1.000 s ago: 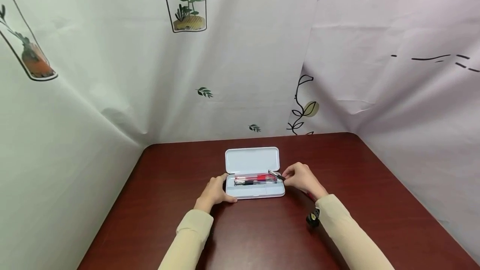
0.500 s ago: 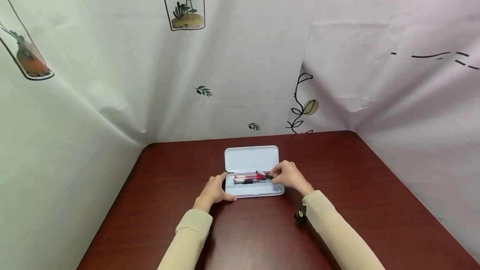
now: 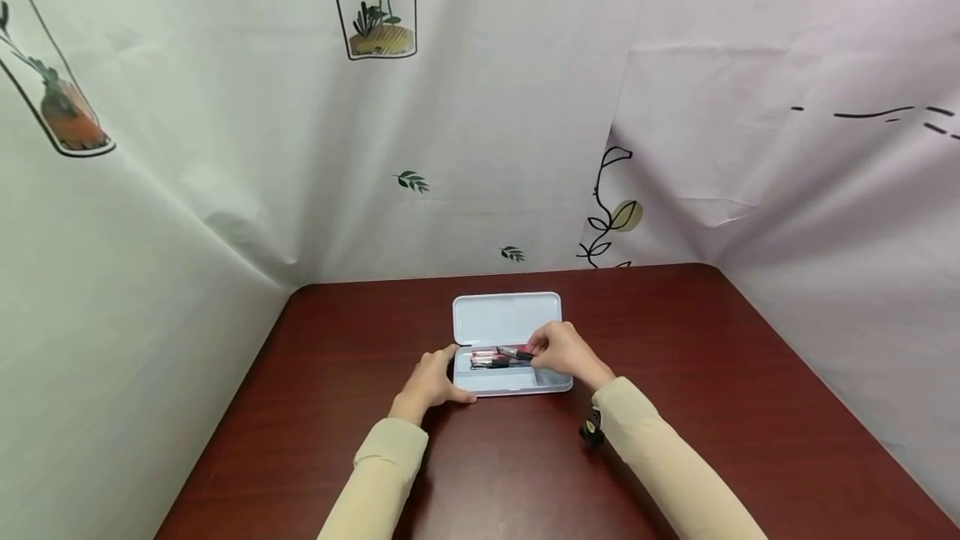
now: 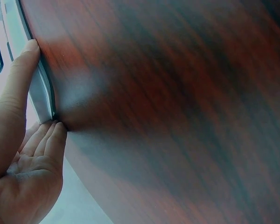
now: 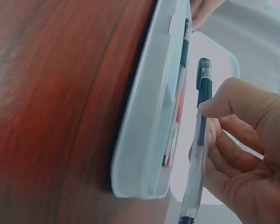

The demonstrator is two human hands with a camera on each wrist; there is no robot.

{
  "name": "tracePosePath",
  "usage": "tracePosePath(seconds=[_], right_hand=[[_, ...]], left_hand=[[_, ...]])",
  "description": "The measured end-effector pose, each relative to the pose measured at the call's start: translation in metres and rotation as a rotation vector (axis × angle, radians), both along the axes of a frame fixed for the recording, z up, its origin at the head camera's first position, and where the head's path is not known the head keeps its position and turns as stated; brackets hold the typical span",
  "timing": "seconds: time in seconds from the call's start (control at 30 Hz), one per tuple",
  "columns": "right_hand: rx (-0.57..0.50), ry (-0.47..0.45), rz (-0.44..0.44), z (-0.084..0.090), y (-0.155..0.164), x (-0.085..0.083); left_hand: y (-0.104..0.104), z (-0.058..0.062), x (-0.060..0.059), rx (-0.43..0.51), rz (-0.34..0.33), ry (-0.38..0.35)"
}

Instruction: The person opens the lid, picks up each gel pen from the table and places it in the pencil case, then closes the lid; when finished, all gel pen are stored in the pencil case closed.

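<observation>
A white pencil case (image 3: 551,380) lies on the table with its lid (image 3: 506,319) raised at the back. My left hand (image 3: 430,379) grips its left end, thumb (image 4: 22,77) along the front wall and fingers around the end. Between thumb and fingers my right hand (image 3: 564,353) pinches a clear-barrelled black gel pen (image 5: 195,172), capped end pointing left, over the right half of the case. Inside lie another black gel pen (image 5: 185,52) and red pens (image 3: 483,352), partly hidden by the right hand in the head view.
The dark red-brown wooden table (image 3: 360,332) reaches to white printed cloth (image 3: 480,123) at the back and both sides. A black device (image 3: 592,430) is strapped at the right wrist.
My right hand has moved left with the black gel pen, from beside the case's right end to over its inside. My left hand has stayed at the left end.
</observation>
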State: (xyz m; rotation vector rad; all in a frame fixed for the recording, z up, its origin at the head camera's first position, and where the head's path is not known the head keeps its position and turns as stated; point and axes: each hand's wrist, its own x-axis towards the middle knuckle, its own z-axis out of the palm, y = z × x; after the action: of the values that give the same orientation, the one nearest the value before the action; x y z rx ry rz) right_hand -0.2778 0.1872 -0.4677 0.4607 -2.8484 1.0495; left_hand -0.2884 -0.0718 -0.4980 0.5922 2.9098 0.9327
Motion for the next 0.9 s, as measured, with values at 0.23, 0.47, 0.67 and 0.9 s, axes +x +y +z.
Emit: tracePosePath(seconds=[0.23, 0.47, 0.67, 0.9], right_hand=[[-0.002, 0.003, 0.053, -0.001, -0.010, -0.008], [-0.001, 0.019, 0.098, -0.010, -0.016, -0.012], [0.012, 0.040, 0.093, -0.011, -0.018, -0.015], [0.025, 0.070, 0.101, -0.011, -0.022, -0.020]], left_hand=[[0.001, 0.002, 0.002, 0.004, 0.003, -0.010], [0.000, 0.000, 0.003, 0.004, 0.001, -0.029], [0.000, -0.001, 0.003, 0.005, 0.003, -0.033], [-0.001, -0.002, 0.003, 0.006, 0.002, -0.025]])
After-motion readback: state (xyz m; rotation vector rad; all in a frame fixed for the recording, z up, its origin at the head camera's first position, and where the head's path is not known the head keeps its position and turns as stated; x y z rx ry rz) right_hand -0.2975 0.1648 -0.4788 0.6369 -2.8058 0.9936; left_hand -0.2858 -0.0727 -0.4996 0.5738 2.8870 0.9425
